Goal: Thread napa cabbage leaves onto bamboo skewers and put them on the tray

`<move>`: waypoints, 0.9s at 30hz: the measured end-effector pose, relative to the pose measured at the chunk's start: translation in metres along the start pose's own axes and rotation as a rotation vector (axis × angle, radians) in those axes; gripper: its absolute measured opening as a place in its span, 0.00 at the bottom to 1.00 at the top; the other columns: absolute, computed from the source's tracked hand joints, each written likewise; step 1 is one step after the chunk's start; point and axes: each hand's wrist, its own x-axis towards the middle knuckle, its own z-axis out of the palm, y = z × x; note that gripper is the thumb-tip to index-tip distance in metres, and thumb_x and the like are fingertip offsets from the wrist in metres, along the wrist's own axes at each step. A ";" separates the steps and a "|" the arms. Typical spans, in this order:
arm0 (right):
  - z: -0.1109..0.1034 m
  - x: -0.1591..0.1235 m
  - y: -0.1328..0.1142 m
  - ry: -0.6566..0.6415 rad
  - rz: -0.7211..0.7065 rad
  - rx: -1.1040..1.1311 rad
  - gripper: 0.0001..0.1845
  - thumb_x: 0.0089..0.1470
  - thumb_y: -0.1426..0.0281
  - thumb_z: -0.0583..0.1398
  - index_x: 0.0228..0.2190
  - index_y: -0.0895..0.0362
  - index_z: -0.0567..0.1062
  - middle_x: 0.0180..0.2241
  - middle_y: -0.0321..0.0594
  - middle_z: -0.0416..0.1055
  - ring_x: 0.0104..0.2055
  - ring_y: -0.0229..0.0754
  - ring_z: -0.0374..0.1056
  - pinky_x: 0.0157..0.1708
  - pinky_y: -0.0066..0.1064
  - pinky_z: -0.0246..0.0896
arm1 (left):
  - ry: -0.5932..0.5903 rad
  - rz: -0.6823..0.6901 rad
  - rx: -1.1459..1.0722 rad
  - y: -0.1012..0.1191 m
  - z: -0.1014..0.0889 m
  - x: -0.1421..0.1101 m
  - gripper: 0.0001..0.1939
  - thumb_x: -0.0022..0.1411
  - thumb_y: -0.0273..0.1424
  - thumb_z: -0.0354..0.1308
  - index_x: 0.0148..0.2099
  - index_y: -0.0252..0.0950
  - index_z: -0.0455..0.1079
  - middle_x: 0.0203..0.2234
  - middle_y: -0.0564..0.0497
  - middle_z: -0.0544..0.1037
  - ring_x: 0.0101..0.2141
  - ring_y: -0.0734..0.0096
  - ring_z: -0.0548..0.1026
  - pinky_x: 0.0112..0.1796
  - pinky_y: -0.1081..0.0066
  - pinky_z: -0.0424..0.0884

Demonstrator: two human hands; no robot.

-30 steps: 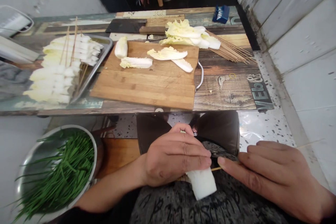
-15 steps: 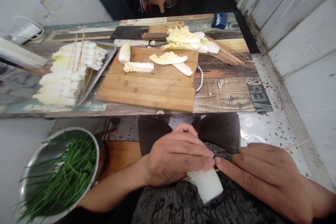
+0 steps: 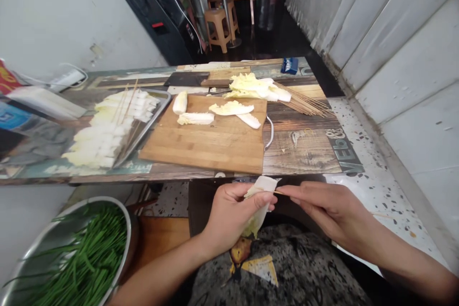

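My left hand (image 3: 231, 213) is closed around a pale cabbage leaf piece (image 3: 261, 201), holding it upright over my lap just below the table edge. My right hand (image 3: 328, 210) pinches a thin bamboo skewer (image 3: 278, 192) whose tip meets the leaf's white stem end. On the table, a wooden cutting board (image 3: 215, 143) carries a few cut cabbage pieces (image 3: 231, 108).
A metal tray (image 3: 150, 122) of skewered cabbage lies at the left. More leaves (image 3: 256, 87), a bundle of skewers (image 3: 306, 103) and a cleaver (image 3: 186, 79) lie at the back. A steel bowl (image 3: 43, 229) of green chives (image 3: 82, 267) stands low left. A wall panel runs along the right.
Both hands have risen from my lap toward the table edge. The leaf turned from lying low to standing upright, white end up. The camera tilted up, showing more of the room.
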 end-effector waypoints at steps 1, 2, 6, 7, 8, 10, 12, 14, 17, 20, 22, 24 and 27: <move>-0.001 -0.001 0.000 -0.005 0.014 0.008 0.19 0.63 0.74 0.51 0.52 0.48 0.72 0.29 0.33 0.73 0.28 0.32 0.67 0.28 0.22 0.60 | 0.013 -0.004 -0.010 -0.001 0.000 0.000 0.10 0.51 0.39 0.67 0.28 0.37 0.80 0.21 0.49 0.80 0.22 0.75 0.73 0.25 0.77 0.67; -0.002 -0.002 0.000 -0.007 0.025 0.014 0.19 0.63 0.74 0.51 0.52 0.48 0.72 0.30 0.34 0.74 0.29 0.32 0.68 0.28 0.22 0.60 | 0.027 -0.001 -0.019 -0.002 0.000 -0.001 0.11 0.51 0.39 0.67 0.27 0.36 0.80 0.21 0.49 0.80 0.21 0.76 0.72 0.24 0.77 0.67; -0.005 -0.005 -0.001 -0.010 0.070 0.021 0.19 0.63 0.72 0.52 0.52 0.48 0.73 0.31 0.34 0.76 0.30 0.32 0.70 0.28 0.22 0.63 | 0.027 0.022 -0.033 -0.001 0.001 -0.002 0.12 0.51 0.40 0.67 0.28 0.35 0.80 0.22 0.48 0.80 0.22 0.75 0.72 0.25 0.76 0.68; -0.006 -0.007 -0.001 -0.008 0.074 0.019 0.19 0.63 0.72 0.52 0.52 0.48 0.73 0.31 0.34 0.76 0.29 0.32 0.70 0.28 0.22 0.63 | 0.022 0.027 -0.040 -0.001 0.001 -0.003 0.12 0.52 0.40 0.67 0.29 0.35 0.80 0.22 0.48 0.80 0.23 0.75 0.73 0.26 0.76 0.69; -0.006 -0.008 -0.001 -0.005 0.078 0.017 0.19 0.63 0.72 0.52 0.52 0.48 0.73 0.31 0.34 0.77 0.29 0.33 0.71 0.28 0.22 0.64 | 0.012 0.028 -0.047 -0.001 0.001 -0.003 0.12 0.53 0.39 0.66 0.30 0.35 0.80 0.24 0.48 0.80 0.24 0.74 0.74 0.27 0.76 0.70; -0.007 -0.011 -0.001 -0.007 0.083 0.012 0.19 0.63 0.72 0.52 0.52 0.49 0.73 0.33 0.35 0.77 0.31 0.33 0.71 0.29 0.22 0.65 | -0.018 0.024 -0.071 -0.002 0.001 -0.004 0.12 0.55 0.40 0.64 0.32 0.35 0.80 0.26 0.47 0.81 0.26 0.73 0.75 0.29 0.76 0.71; -0.009 -0.014 0.000 -0.012 0.084 0.002 0.19 0.63 0.72 0.52 0.52 0.48 0.73 0.34 0.36 0.77 0.32 0.34 0.72 0.30 0.23 0.65 | -0.038 0.014 -0.111 -0.003 0.000 -0.004 0.13 0.57 0.40 0.63 0.33 0.35 0.80 0.27 0.47 0.81 0.26 0.73 0.75 0.29 0.75 0.72; -0.011 -0.016 -0.001 -0.010 0.085 -0.019 0.19 0.63 0.73 0.52 0.52 0.48 0.72 0.35 0.36 0.77 0.33 0.34 0.72 0.30 0.23 0.66 | -0.035 0.003 -0.165 -0.003 0.001 -0.004 0.14 0.57 0.40 0.63 0.32 0.34 0.80 0.26 0.47 0.80 0.25 0.73 0.75 0.29 0.75 0.72; -0.013 -0.017 -0.004 0.018 0.090 -0.057 0.19 0.63 0.72 0.51 0.53 0.48 0.72 0.32 0.35 0.76 0.30 0.33 0.71 0.29 0.23 0.64 | -0.015 -0.023 -0.236 -0.002 0.004 -0.002 0.13 0.54 0.41 0.66 0.30 0.34 0.79 0.23 0.49 0.79 0.23 0.75 0.73 0.28 0.75 0.72; -0.014 -0.017 -0.008 0.044 0.086 -0.070 0.19 0.64 0.71 0.51 0.53 0.49 0.72 0.29 0.35 0.75 0.28 0.34 0.69 0.27 0.23 0.63 | 0.009 -0.067 -0.277 0.000 0.006 0.000 0.15 0.49 0.42 0.68 0.29 0.34 0.78 0.22 0.50 0.78 0.22 0.75 0.73 0.26 0.75 0.71; -0.013 -0.017 -0.010 0.049 0.085 -0.069 0.19 0.64 0.72 0.51 0.52 0.49 0.72 0.29 0.35 0.74 0.28 0.34 0.69 0.27 0.23 0.63 | 0.049 -0.087 -0.297 0.002 0.007 0.001 0.16 0.47 0.42 0.70 0.29 0.34 0.78 0.21 0.50 0.78 0.22 0.74 0.73 0.26 0.75 0.71; -0.012 -0.017 -0.009 0.057 0.075 -0.064 0.19 0.64 0.73 0.51 0.52 0.49 0.72 0.29 0.34 0.74 0.28 0.33 0.68 0.28 0.22 0.62 | 0.090 -0.092 -0.309 0.003 0.008 0.001 0.16 0.45 0.42 0.71 0.29 0.33 0.78 0.22 0.50 0.79 0.23 0.75 0.73 0.27 0.76 0.70; -0.010 -0.015 -0.007 0.079 0.042 -0.053 0.20 0.63 0.74 0.52 0.53 0.48 0.71 0.28 0.32 0.72 0.28 0.31 0.67 0.28 0.21 0.60 | 0.100 -0.094 -0.305 0.004 0.008 0.001 0.15 0.44 0.41 0.71 0.28 0.33 0.78 0.22 0.50 0.79 0.24 0.76 0.73 0.26 0.78 0.69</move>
